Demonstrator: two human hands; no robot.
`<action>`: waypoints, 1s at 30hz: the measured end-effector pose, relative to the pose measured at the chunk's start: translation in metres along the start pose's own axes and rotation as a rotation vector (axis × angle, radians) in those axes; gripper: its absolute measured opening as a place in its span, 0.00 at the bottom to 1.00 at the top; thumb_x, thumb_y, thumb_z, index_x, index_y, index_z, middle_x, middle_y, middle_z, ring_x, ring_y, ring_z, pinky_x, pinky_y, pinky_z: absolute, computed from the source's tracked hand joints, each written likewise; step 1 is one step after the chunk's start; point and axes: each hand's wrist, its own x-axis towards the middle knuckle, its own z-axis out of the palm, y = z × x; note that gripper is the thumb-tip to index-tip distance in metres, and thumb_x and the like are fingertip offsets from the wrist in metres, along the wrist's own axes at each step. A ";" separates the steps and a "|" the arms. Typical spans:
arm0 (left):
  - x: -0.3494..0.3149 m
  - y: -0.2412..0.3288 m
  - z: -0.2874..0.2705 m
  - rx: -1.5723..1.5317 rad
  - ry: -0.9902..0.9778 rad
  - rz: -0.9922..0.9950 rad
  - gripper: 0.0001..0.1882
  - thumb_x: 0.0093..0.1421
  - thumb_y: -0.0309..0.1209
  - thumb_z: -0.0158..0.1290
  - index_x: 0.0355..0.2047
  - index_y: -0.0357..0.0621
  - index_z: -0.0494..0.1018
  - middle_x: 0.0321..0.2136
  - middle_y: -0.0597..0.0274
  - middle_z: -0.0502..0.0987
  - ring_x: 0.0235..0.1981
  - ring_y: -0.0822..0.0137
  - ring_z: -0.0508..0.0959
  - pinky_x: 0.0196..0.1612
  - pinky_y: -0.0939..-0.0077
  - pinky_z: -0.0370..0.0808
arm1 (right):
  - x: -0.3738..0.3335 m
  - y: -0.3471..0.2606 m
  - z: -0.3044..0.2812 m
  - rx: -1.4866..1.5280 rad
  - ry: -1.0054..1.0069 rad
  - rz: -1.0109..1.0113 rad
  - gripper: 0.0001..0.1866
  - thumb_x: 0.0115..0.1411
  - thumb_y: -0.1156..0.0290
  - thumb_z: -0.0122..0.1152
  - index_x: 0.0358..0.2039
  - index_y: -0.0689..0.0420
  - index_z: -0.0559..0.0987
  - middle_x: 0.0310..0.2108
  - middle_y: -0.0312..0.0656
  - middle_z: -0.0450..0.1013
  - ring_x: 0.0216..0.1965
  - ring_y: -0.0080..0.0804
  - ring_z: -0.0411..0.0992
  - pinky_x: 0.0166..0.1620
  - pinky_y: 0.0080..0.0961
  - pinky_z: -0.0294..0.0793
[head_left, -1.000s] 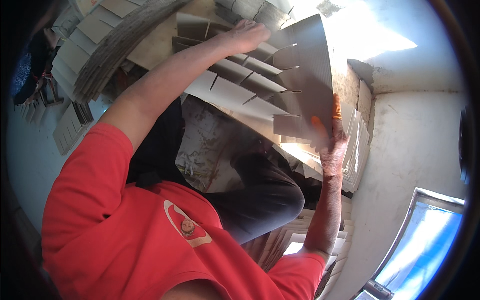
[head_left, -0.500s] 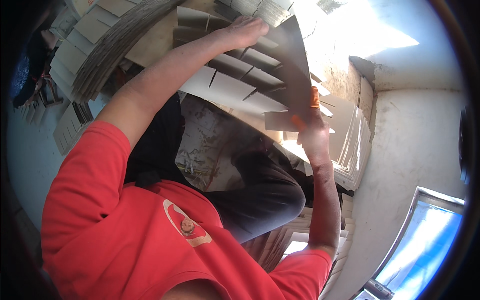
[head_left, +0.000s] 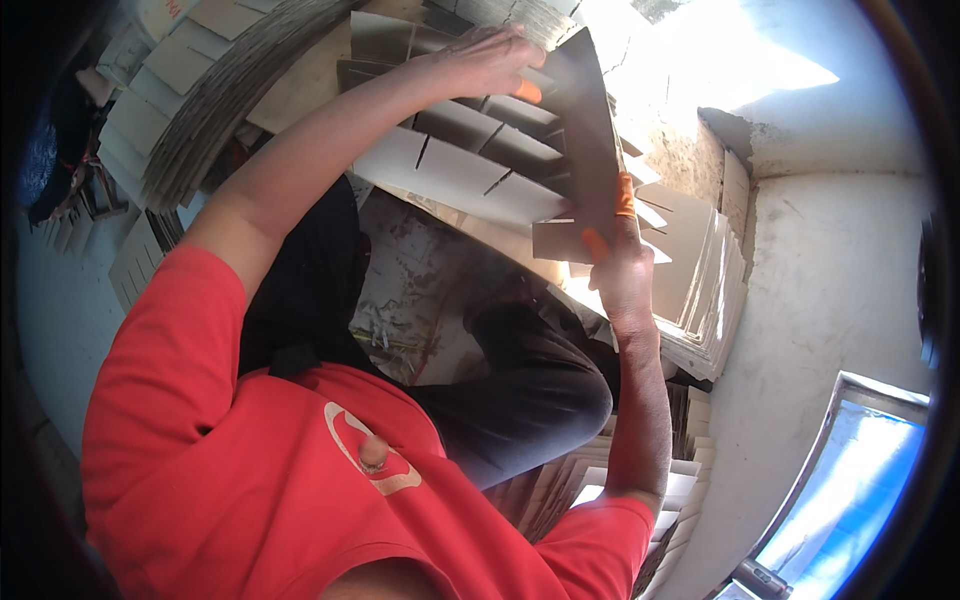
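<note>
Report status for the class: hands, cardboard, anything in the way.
Right hand gripping cardboard sheet. Left hand over slotted strips, grip unclear. Sheet across strips' right ends; glare beyond.

Matt, papery cardboard here, we see, in the sheet (head_left: 590, 140) and the slotted strips (head_left: 455, 185); soft-looking red cloth makes the shirt (head_left: 250, 480), dull dark cloth the trousers (head_left: 510, 400); we catch rough, blotchy plaster on the wall (head_left: 820, 260) and a glossy window (head_left: 850, 480).

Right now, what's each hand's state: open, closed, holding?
Left hand: over the slotted cardboard strips; its grip can't be told.
Right hand: closed, holding the cardboard divider panel near its lower end.
</note>
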 end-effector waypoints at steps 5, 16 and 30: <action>-0.006 -0.013 0.010 0.159 -0.261 0.063 0.15 0.48 0.23 0.59 0.17 0.34 0.62 0.18 0.44 0.67 0.27 0.46 0.73 0.30 0.56 0.70 | -0.003 -0.024 -0.003 0.004 0.056 -0.038 0.38 0.59 0.72 0.55 0.68 0.47 0.51 0.40 0.40 0.78 0.18 0.24 0.71 0.20 0.23 0.73; -0.011 -0.015 0.019 0.089 -0.107 0.164 0.16 0.45 0.20 0.55 0.14 0.35 0.57 0.13 0.44 0.62 0.19 0.46 0.70 0.25 0.57 0.66 | 0.017 -0.035 -0.003 0.197 -0.257 0.165 0.40 0.57 0.79 0.57 0.68 0.49 0.52 0.34 0.46 0.75 0.25 0.34 0.71 0.32 0.28 0.73; -0.057 -0.014 -0.021 -0.044 0.269 -0.025 0.20 0.55 0.32 0.59 0.47 0.39 0.74 0.38 0.55 0.78 0.37 0.57 0.77 0.42 0.67 0.72 | -0.031 0.129 -0.050 -0.891 0.654 0.354 0.29 0.56 0.58 0.63 0.54 0.60 0.70 0.47 0.48 0.70 0.50 0.43 0.67 0.48 0.41 0.70</action>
